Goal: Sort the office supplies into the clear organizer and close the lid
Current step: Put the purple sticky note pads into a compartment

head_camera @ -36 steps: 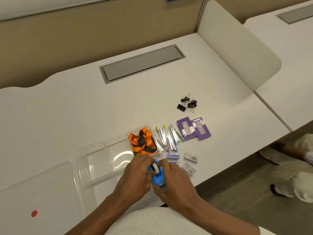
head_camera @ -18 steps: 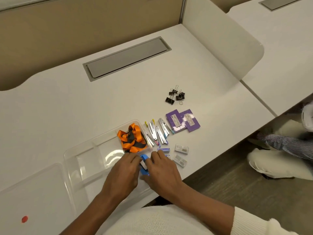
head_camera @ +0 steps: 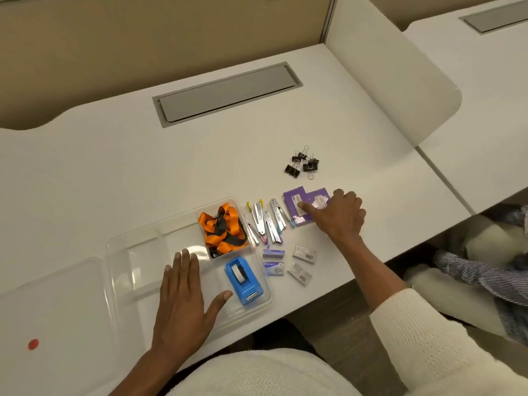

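Organizer sits at lower centre of the frame on the white table, its lid lying open flat to the lower left. Orange lanyards fill its upper right compartment and a blue tape dispenser lies in the lower right one. The left hand rests flat over the tray's middle, fingers spread, gripping nothing. The right hand reaches right of centre onto two purple packs, grip loosely open with a fingertip on the left pack, nothing lifted. Just left of the packs lies a fan of metal clips, touching the tray's right wall; below them are four small staple boxes; binder clips sit well apart, higher up. The likely trouble: the packs overlap and lie flat, so a pinch could take only one, or sliding them toward the tray could sweep the metal clips into a jumble or nudge them against the wall. The staple boxes are near the table edge and could be knocked off by the forearm passing over them. The lanyards stand high; they might keep the lid from shutting.
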Motion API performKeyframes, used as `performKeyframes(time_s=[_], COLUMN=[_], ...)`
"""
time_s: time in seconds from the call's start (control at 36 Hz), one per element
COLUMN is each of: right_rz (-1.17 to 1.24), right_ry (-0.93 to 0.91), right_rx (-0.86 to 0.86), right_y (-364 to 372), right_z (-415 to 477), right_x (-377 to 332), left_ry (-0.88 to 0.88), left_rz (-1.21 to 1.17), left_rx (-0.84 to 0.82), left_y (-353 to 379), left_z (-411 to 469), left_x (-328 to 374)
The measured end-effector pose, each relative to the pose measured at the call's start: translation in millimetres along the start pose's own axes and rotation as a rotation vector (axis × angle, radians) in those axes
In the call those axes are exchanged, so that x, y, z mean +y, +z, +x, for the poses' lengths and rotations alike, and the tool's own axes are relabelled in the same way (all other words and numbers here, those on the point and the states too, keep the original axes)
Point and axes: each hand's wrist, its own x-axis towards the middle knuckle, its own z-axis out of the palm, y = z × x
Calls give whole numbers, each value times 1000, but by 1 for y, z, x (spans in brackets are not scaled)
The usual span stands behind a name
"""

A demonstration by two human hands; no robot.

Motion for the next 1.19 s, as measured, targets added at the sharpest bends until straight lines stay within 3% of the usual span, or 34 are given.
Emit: performKeyframes(time_s=[0.19, 0.47, 0.81, 0.97, 1.19], right_rz=[16, 324, 343, 558, 411], right_ry=[6, 133, 64, -11, 4], right_rx=[-78, -210, 3, -122, -185], right_y=[5, 7, -7, -10, 19], right_z=[8, 27, 17, 14, 7], right_x=[-7, -9, -7, -18, -49], left_ry=[13, 2, -51, -69, -70], left_rz=[-66, -122, -166, -95, -13], left_rx=[2, 40, 100, 80, 60], left_y=[5, 9, -4, 0, 5], left_z=[0, 0, -16, -38, -41], left_x=[-3, -3, -4, -21, -27])
